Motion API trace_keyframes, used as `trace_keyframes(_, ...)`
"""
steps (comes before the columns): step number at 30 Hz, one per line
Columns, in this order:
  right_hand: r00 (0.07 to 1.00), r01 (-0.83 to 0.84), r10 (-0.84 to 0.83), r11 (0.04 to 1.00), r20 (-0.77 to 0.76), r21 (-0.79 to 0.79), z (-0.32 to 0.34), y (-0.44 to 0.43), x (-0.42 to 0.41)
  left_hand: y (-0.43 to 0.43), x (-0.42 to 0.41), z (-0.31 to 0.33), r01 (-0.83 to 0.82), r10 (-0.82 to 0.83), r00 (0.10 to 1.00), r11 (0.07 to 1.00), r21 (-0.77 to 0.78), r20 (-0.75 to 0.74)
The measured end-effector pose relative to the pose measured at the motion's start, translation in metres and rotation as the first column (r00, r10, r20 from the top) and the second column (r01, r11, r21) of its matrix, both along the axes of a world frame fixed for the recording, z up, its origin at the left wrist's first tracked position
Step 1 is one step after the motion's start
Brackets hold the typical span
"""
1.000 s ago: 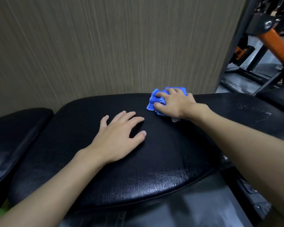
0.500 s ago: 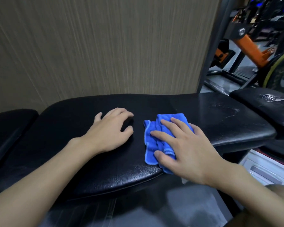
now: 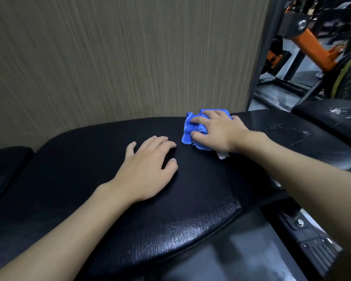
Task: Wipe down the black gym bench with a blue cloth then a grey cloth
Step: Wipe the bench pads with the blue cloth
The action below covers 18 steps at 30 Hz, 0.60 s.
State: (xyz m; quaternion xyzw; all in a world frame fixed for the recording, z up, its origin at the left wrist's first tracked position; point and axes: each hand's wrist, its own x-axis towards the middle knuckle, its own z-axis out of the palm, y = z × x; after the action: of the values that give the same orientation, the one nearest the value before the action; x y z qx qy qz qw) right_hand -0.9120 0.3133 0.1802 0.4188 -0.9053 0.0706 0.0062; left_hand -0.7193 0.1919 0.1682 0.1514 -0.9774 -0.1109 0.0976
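At the far left a separate black pad (image 3: 6, 165) sits beside the main black padded counter (image 3: 190, 209), with a striped wall (image 3: 109, 57) behind both.

The left hand (image 3: 148, 169) lies palm down on the middle of the counter. Its fingers (image 3: 162, 141) are nearly straight and slightly spread, and it holds nothing. It looks like a brace.

Just to its right, close but not touching, is the blue cloth (image 3: 187, 130). It is bunched up at the counter's far edge, near the wall. The right hand (image 3: 217, 132) is on top of it, fingers curled over the folds and thumb tucked into the near side, so the cloth is both gripped and pressed to the pad. A small white scrap (image 3: 223, 156), perhaps a tag, shows under the wrist.

Further right, the counter's end carries whitish streaks (image 3: 288, 132). Whether they are moisture or wear cannot be told. Beyond it is a 2nd pad (image 3: 332, 116) with similar marks, and an orange machine arm (image 3: 312, 47) stands behind.

Judging progress, pass 1 of 2 is under way, with the blue cloth working the far middle. The pad gives no clear sign of which parts are wiped. The streaked right end and the near edge probably remain. No grey cloth is in view, so pass 2 is wholly left, and that cloth must first be fetched.
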Motion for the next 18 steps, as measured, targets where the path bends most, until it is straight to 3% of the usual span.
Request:
trace_keyframes(6, 0.993, 0.103, -0.106, 0.993, 0.043, 0.050, 0.004, -0.027, -0.031, -0.003, 0.001, -0.001, 0.013, -0.013, 1.000, 1.000, 0.012, -0.022)
trace_keyframes(18, 0.998, -0.034, 0.034, 0.999, -0.058, 0.006, 0.001, 0.069, 0.057, 0.003, 0.006, 0.004, -0.003, 0.002, 1.000, 0.999, 0.053, 0.019)
